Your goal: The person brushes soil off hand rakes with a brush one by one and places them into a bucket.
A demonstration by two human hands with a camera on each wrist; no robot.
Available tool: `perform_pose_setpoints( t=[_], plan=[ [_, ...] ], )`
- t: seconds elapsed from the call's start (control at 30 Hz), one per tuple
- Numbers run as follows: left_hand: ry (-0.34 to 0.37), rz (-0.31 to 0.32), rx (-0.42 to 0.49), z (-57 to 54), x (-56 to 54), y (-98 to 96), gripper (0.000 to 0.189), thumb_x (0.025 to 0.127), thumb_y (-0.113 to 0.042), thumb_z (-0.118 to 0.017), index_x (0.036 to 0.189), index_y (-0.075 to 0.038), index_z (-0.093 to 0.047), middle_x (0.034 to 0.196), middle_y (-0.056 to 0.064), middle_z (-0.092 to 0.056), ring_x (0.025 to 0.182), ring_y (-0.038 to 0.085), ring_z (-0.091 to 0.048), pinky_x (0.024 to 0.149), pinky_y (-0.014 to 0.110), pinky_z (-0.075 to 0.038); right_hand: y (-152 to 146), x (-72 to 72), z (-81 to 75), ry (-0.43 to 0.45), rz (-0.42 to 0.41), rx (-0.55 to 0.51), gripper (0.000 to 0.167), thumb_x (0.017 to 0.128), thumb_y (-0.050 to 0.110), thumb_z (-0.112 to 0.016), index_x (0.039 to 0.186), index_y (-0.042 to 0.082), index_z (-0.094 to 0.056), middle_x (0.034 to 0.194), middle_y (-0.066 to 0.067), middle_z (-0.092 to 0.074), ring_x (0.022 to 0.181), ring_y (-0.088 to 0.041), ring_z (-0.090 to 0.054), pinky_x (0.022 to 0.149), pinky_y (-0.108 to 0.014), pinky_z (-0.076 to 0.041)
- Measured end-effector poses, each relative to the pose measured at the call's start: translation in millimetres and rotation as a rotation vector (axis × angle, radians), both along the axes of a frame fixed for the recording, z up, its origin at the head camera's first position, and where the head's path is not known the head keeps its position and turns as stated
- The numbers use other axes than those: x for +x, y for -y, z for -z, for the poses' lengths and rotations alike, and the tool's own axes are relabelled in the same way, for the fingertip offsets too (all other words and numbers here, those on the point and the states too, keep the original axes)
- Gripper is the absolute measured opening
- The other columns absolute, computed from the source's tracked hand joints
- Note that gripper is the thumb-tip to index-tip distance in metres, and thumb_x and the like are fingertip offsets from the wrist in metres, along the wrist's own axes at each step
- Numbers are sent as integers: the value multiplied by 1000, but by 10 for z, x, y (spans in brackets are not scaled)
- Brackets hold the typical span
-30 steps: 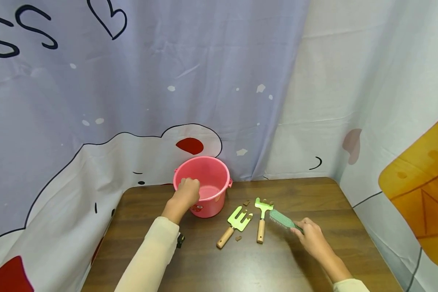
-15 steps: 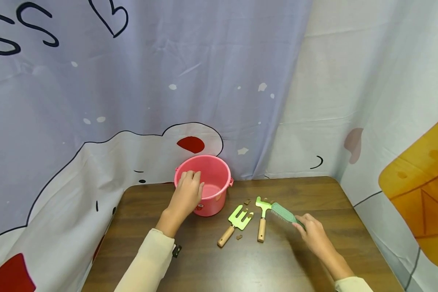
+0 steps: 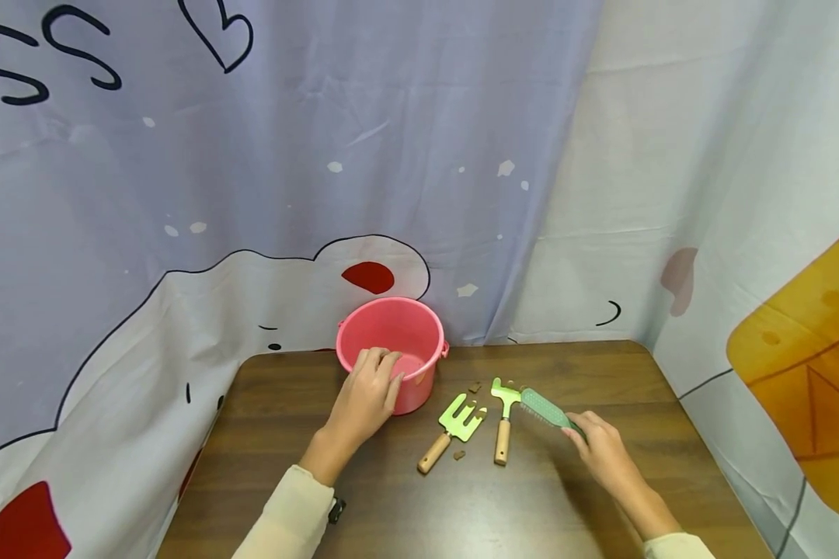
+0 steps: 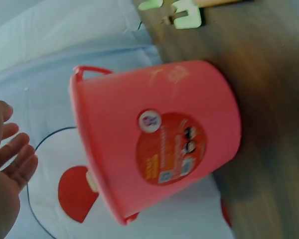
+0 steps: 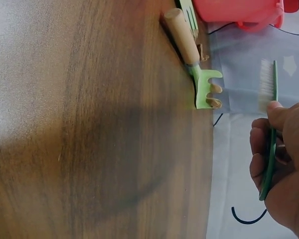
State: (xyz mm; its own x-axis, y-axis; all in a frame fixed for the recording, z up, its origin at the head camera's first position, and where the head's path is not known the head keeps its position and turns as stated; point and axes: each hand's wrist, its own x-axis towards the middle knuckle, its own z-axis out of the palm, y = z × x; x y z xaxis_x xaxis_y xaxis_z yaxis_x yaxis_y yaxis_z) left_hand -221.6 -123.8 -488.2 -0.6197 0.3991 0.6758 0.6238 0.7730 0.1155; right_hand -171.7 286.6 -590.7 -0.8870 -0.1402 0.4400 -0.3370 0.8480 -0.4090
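A pink bucket stands upright at the back of the table. My left hand hovers over its near rim, fingers loosely bent and holding nothing. The left wrist view shows that hand beside the bucket's mouth and a round orange label on the bucket's wall. My right hand grips a green brush by its handle, white bristles facing the tabletop. The brush head overlaps a small green rake with a wooden handle. Left of the rake lies a green hand fork, also wooden-handled.
Brown bits lie around the tools, with one crumb by the fork and another piece behind it; more sit at the rake's tines. A printed curtain hangs right behind the wooden table.
My left hand has gone from a fist over the bucket to loosened fingers and drawn back toward the near rim. The right hand and brush have barely moved.
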Motion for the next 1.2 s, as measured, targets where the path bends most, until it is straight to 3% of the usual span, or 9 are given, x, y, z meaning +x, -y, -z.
perform_pose_setpoints(
  t=[0.27, 0.5, 0.7, 0.97, 1.2],
  plan=[
    [-37, 86, -17, 329, 134, -95, 30, 90, -13, -75, 115, -1, -65, 103, 9, -63, 93, 25, -60, 85, 36, -55, -15, -16, -22, -15, -5, 2, 26, 85, 1, -79, 108, -7, -73, 89, -8, -69, 73, -13, -61, 60, -30, -52],
    [13, 119, -54, 606, 208, -163, 33, 89, -17, -78, 116, -5, -64, 110, 6, -64, 101, 21, -62, 91, 32, -55, -33, -50, -33, -46, -12, 6, 25, 84, 1, -80, 107, -6, -74, 89, -7, -69, 73, -11, -59, 60, -30, -51],
    [102, 91, -105, 866, 247, -218, 33, 92, -22, -76, 118, -7, -64, 110, 3, -64, 100, 18, -61, 91, 30, -54, -54, -44, -12, -78, -32, 14, 27, 83, 0, -80, 108, -9, -73, 86, -6, -68, 70, -9, -57, 58, -27, -51],
    [145, 31, -173, 1228, 277, -367, 39, 87, -25, -81, 117, -6, -65, 102, 3, -62, 94, 19, -58, 86, 33, -54, -23, -19, 31, -150, -40, 16, 31, 79, -5, -82, 108, -12, -73, 87, -7, -61, 71, -10, -56, 59, -23, -53],
    [323, -81, -228, 1431, 242, -517, 37, 98, -38, -69, 116, -7, -65, 101, 5, -60, 92, 21, -56, 83, 37, -52, -3, 1, 77, -164, -41, 12, 33, 77, -6, -82, 108, -12, -73, 88, -5, -57, 72, -6, -52, 58, -21, -51]
  ],
)
